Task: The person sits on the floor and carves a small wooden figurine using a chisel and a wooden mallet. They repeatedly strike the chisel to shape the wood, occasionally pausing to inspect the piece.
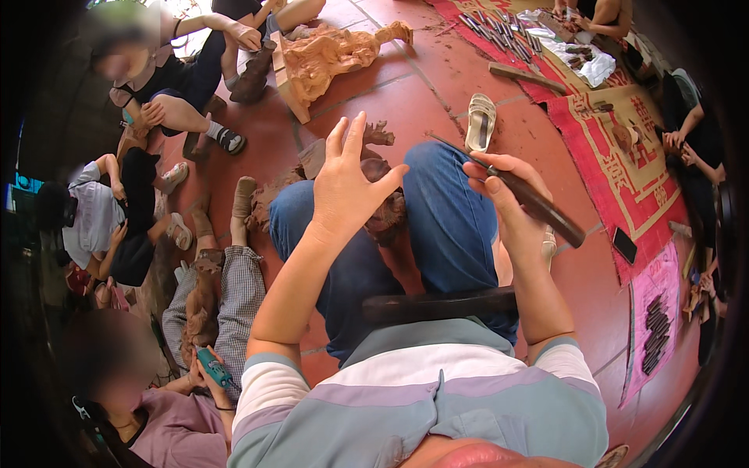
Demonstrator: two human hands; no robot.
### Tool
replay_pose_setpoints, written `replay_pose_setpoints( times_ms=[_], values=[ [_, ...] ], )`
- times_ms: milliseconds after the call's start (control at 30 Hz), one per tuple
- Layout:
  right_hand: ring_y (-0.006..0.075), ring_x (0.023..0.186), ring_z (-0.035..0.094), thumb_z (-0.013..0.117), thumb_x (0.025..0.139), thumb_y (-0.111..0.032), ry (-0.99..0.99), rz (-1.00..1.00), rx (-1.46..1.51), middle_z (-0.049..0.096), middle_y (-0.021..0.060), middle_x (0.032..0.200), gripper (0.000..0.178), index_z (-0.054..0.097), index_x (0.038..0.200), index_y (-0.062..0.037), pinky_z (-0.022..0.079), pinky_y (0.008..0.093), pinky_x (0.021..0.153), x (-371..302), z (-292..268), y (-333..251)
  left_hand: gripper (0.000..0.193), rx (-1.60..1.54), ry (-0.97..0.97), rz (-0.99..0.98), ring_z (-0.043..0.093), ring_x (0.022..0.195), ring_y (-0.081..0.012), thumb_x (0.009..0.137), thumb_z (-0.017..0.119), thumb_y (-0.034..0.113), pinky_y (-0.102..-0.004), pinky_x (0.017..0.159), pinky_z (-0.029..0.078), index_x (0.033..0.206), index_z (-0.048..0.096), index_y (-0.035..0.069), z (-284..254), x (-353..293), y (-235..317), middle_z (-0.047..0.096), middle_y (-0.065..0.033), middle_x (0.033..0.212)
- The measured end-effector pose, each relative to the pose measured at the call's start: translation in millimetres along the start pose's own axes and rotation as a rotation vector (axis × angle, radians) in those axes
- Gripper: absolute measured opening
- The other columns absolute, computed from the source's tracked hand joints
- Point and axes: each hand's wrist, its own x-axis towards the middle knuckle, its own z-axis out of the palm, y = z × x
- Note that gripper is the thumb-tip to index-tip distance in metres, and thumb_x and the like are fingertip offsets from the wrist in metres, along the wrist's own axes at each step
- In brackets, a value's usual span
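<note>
Raised above my knees, my left hand (347, 183) is open, its fingers spread and nothing in them. My right hand (511, 195) is closed around a carving chisel (544, 209) with a dark wooden handle. The chisel's thin metal blade points up and left, over my right knee. A brown wood carving (388, 222) stands between my knees, partly hidden by my left hand and jeans. Across my lap lies a dark wooden bar (437, 305), touched by neither hand.
A large pale wood carving (335, 62) lies ahead on the tiles. A sandal (480, 125) sits beyond my right knee. Several chisels (499, 37) and a phone (624, 246) rest on red mats at right. At lower left, a co-worker holds a green power tool (214, 370).
</note>
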Motion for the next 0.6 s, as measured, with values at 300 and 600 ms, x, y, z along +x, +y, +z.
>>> replay_pose_setpoints(
  times_ms=[300,600],
  values=[
    [0.0224,0.11,0.065,0.059,0.093,0.001,-0.107,-0.056,-0.056,0.068,0.0183,0.112,0.018,0.06,0.111,0.0014,0.052,0.0351,0.098,9.6,30.9,8.0,0.048,-0.239,-0.2,-0.144,0.056,0.085,-0.012,0.091,0.07,0.028,-0.0259,0.081,0.047,0.135,0.059,0.013,-22.3,30.6,-48.3,0.065,-0.0078,0.115],
    [0.02,0.101,0.069,0.06,0.086,0.004,-0.151,-0.112,-0.389,0.067,0.0171,0.12,0.035,0.061,0.12,-0.0035,0.053,0.0287,0.089,12.7,46.9,18.0,0.022,-0.659,-0.107,-0.198,0.062,0.085,-0.0082,0.092,0.069,0.014,-0.0223,0.076,0.049,0.108,0.063,0.0,12.3,33.0,-62.5,0.067,-0.0024,0.093]
  ],
)
